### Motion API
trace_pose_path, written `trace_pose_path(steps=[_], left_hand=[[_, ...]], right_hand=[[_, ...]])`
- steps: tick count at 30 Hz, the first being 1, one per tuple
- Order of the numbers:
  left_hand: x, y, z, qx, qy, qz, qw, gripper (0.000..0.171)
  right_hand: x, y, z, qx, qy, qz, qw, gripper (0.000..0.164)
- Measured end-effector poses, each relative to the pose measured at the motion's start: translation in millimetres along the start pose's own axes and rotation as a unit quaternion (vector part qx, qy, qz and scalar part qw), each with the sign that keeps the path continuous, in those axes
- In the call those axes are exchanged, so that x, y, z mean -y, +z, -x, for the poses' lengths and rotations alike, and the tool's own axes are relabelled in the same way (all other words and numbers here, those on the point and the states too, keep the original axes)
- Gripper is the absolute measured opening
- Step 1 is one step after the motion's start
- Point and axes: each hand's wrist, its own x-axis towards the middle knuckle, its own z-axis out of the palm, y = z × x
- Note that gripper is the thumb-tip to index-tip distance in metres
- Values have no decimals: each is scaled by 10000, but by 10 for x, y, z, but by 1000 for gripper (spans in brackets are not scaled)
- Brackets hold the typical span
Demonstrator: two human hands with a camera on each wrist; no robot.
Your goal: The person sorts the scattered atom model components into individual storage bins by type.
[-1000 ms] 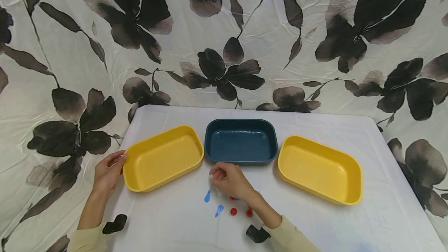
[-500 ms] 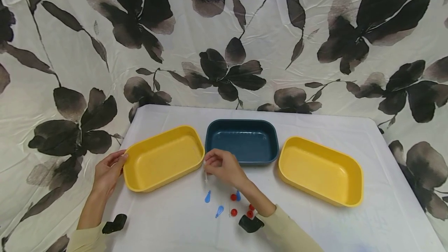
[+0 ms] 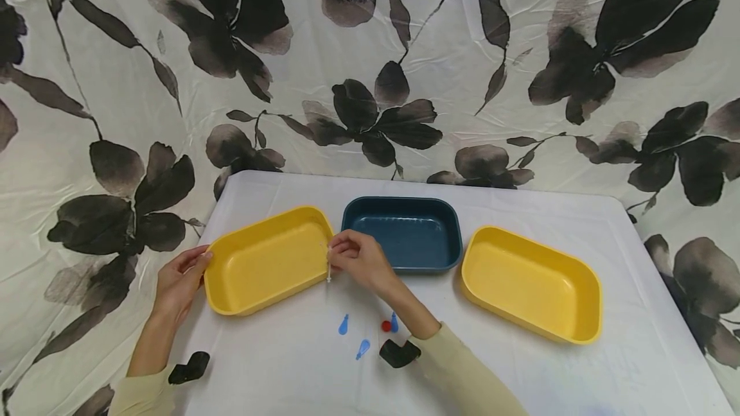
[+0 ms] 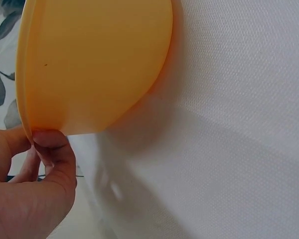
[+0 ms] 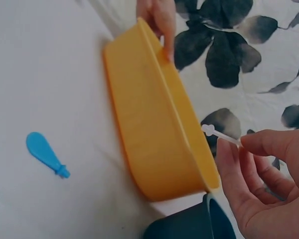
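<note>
My left hand [image 3: 178, 284] pinches the near-left rim of a yellow tray [image 3: 266, 262]; the left wrist view shows thumb and fingers on either side of its lip [image 4: 24, 99]. Between thumb and fingertips, my right hand [image 3: 365, 263] holds a thin white plastic stick [image 5: 223, 135] with a small knobbed end. That stick overlaps the tray's right end in the head view, and in the right wrist view its knob is close beside the rim. Blue teardrop-shaped pieces [image 3: 363, 348] with narrow stems and a red round piece [image 3: 386, 326] lie on the table below the right hand.
A dark blue tray [image 3: 401, 242] stands at the back middle, partly behind the right hand. Another yellow tray [image 3: 528, 281] sits angled to the right. White cloth covers the table [image 3: 289, 364], and a floral curtain [image 3: 370, 50] hangs behind it.
My right hand has moved up and left with the white stick, from over the table to the yellow tray's right end. The left hand keeps its hold on the tray.
</note>
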Motion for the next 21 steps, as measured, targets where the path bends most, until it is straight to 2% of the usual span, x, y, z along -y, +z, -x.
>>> trace_pose_path(steps=[6,14,16,21], left_hand=[[-15,-1,-1,34,55,116,9999,56],[-23,-1,10,79,172,82,9998,56],[-21,-5,13,88,183,108,9997,56],[-9,-19,22,93,215,123,9996,57]], right_hand=[[21,46,-98,12,106,-127,9999,15],[47,140,-237,46,18,-416,9991,16],[56,174,-267,21,16,-344,9994,15],[58,260,-338,-9,195,-370,9991,15]])
